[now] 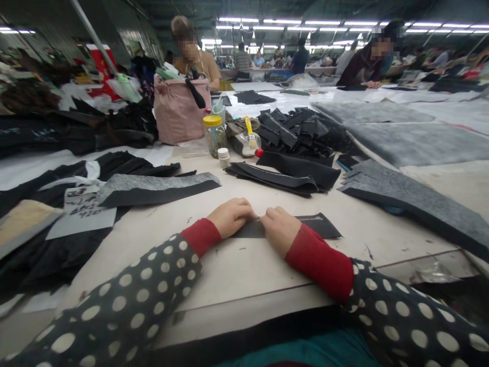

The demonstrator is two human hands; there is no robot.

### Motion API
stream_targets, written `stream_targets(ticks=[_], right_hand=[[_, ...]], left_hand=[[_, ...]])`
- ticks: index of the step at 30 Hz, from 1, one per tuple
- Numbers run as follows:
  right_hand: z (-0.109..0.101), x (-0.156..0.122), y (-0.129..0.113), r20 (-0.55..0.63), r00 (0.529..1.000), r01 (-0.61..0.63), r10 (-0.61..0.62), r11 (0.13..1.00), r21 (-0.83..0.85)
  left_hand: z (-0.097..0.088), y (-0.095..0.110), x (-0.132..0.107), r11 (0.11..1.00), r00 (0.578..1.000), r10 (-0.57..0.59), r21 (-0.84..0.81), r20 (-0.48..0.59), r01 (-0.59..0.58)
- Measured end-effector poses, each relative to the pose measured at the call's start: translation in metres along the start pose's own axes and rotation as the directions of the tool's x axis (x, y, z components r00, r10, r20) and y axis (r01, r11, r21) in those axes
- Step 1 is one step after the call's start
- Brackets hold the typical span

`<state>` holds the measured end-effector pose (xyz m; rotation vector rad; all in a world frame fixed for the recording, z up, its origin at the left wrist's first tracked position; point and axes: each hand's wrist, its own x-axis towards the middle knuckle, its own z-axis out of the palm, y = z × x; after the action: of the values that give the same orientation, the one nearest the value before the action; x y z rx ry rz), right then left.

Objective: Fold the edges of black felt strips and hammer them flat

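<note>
Black strip (320, 225) lies flat near the tabletop's (237, 270) near edge, about centre. It looks thin, limp, light and not slippery (judgement only). It would likely flop if lifted by one end, so grip the long edge at two spots. Left hand (232, 216) and right hand (280, 230) sit knuckles-up, side by side, fingers curled closed on its far edge, wrists low.
</note>
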<state>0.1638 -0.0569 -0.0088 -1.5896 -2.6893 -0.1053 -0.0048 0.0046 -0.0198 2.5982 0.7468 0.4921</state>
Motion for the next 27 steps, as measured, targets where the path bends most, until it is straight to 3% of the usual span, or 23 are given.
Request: stream_targets(ticks=[8,15,22,27], right_hand=[[0.001,0.003,-0.002,-0.021,0.999,-0.026,0.026,1.000,-0.010],[-0.001,0.013,-0.001,0.002,1.000,-0.003,0.003,0.971,0.239],[-0.001,0.013,-0.013,-0.001,0.998,0.068,-0.068,0.995,0.067],[0.004,0.016,-0.016,-0.037,0.997,0.073,-0.071,0.997,0.037]], left_hand=[[-0.020,-0.014,-0.017,0.984,0.991,-0.102,-0.140,0.084,0.113],[-0.017,-0.011,-0.022,0.987,0.994,-0.100,-0.123,0.042,0.105],[-0.022,-0.005,-0.022,0.994,0.993,-0.010,0.105,0.115,-0.002],[-0.028,0.013,-0.022,0.949,0.978,-0.056,0.316,0.200,-0.010]])
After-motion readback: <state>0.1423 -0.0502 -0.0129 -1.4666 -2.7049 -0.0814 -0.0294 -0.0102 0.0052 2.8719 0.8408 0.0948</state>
